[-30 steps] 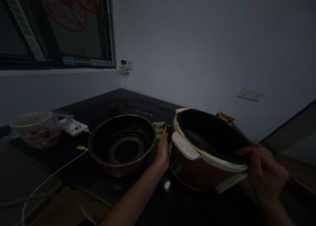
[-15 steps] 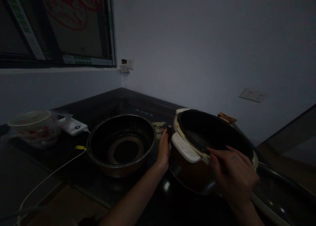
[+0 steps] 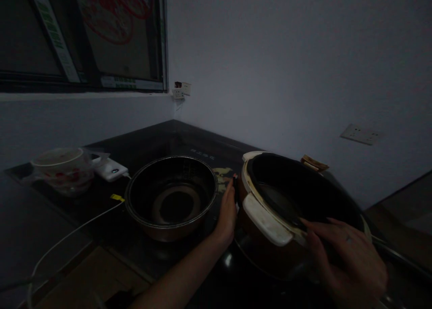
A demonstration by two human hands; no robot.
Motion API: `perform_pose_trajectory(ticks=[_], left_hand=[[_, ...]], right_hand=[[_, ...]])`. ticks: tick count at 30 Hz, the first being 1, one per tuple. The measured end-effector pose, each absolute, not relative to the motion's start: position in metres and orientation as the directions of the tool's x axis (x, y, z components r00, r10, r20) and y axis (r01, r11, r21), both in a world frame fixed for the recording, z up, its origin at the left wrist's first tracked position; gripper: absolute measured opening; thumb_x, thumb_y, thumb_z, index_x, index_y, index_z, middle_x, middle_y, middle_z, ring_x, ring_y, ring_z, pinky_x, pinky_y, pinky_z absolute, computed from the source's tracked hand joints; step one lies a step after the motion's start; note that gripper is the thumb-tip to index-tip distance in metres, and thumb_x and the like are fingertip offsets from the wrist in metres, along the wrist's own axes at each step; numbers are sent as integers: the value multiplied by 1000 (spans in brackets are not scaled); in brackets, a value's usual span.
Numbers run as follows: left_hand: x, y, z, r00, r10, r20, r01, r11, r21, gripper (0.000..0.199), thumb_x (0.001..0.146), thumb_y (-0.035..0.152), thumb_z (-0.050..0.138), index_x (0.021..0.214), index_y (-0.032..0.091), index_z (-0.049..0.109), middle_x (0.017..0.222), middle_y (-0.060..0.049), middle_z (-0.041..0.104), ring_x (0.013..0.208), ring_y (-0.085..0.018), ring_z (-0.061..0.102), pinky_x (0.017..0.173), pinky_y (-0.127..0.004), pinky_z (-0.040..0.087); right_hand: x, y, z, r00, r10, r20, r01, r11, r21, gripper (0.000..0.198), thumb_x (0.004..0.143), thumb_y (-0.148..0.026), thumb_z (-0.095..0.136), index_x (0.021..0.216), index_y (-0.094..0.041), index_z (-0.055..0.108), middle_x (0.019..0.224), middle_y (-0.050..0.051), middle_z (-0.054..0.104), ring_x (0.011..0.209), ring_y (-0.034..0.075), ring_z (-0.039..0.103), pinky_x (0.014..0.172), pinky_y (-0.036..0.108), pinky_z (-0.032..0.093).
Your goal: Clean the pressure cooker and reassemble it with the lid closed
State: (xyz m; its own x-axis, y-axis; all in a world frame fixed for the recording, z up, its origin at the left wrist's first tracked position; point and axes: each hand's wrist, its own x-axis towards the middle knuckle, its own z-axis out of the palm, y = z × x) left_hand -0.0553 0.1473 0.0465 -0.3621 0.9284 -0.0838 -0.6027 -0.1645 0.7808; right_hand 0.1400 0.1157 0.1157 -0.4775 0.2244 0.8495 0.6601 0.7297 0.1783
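A brown electric cooker body (image 3: 259, 239) with a cream rim and a white side lug (image 3: 266, 219) stands on the dark counter, its round opening tipped somewhat toward me. My left hand (image 3: 227, 214) presses against its left side, fingers partly hidden behind the wall. At the near rim, my right hand (image 3: 347, 255) is closed on the edge, fingertips on the inner lip and thumb outside. The inside is dark, so its contents cannot be made out. Just left of my left forearm sits a dark round inner pot (image 3: 172, 228), upright and apart from the cooker.
A plastic-wrapped tub (image 3: 64, 171) and a white device (image 3: 110, 169) stand at the left; a white cable (image 3: 77, 228) with a yellow tag runs near the pot. Behind are the wall and sockets (image 3: 361, 134). A sink-like metal edge (image 3: 398, 252) lies at right.
The cooker has shifted slightly toward me and to the right, with both hands staying on it. My right hand has moved right and nearer. The whole view has turned a little left.
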Motion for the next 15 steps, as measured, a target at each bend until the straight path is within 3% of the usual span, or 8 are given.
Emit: perform_pose_trajectory(ticks=[8, 12, 15], left_hand=[[-67, 160, 93, -401, 829, 390, -276, -515, 811, 35, 95, 29, 43, 121, 29, 66, 149, 3, 47, 142, -18, 34, 120, -35, 18], [-70, 160, 88, -417, 812, 408, -263, -537, 801, 35, 95, 31, 44, 121, 28, 67, 148, 2, 48, 142, -19, 35, 119, -33, 19], [-69, 160, 77, -447, 840, 309, -341, -479, 809, 37, 95, 30, 45, 125, 26, 64, 146, 0, 51, 140, -17, 37, 119, -29, 20]], right_hand=[[150, 120, 114, -474, 192, 859, 592, 792, 149, 15, 83, -10, 61, 92, -20, 67, 75, -1, 70, 69, 17, 67, 77, 34, 48], [155, 125, 111, -501, 212, 839, 586, 796, 149, 16, 84, -11, 60, 94, -21, 67, 78, -1, 71, 70, 18, 67, 77, 35, 49], [155, 125, 111, -504, 213, 837, 585, 797, 149, 16, 84, -11, 60, 94, -20, 67, 78, 0, 71, 70, 18, 67, 79, 35, 48]])
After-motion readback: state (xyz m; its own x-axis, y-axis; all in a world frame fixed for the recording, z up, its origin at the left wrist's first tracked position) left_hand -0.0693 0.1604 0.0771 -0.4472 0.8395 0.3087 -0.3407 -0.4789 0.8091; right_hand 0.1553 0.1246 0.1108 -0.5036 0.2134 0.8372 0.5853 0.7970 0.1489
